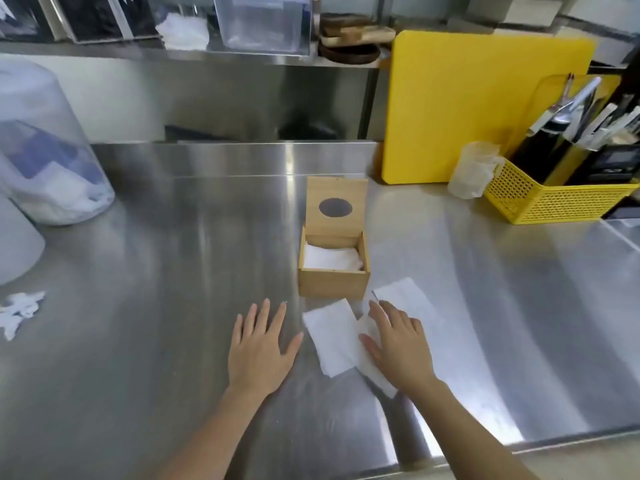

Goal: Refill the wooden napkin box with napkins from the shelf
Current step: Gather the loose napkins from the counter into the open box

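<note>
The wooden napkin box (333, 284) stands on the steel counter with its lid (336, 206) tipped up and back; white napkins (330, 258) lie inside. In front of it three loose white napkins lie flat: one (331, 336) between my hands, one (410, 296) to the right, and one partly under my right hand. My left hand (260, 349) rests flat on the counter, fingers spread, holding nothing. My right hand (398, 344) lies palm down on a napkin (372, 370), fingers apart. More white napkins (181, 31) sit on the shelf at the back.
A yellow cutting board (467, 109) leans at the back right beside a yellow basket (540, 202) of utensils and a plastic cup (476, 169). Clear plastic containers (45, 150) stand at the left, with a crumpled paper scrap (20, 310). A clear bin (263, 24) sits on the shelf.
</note>
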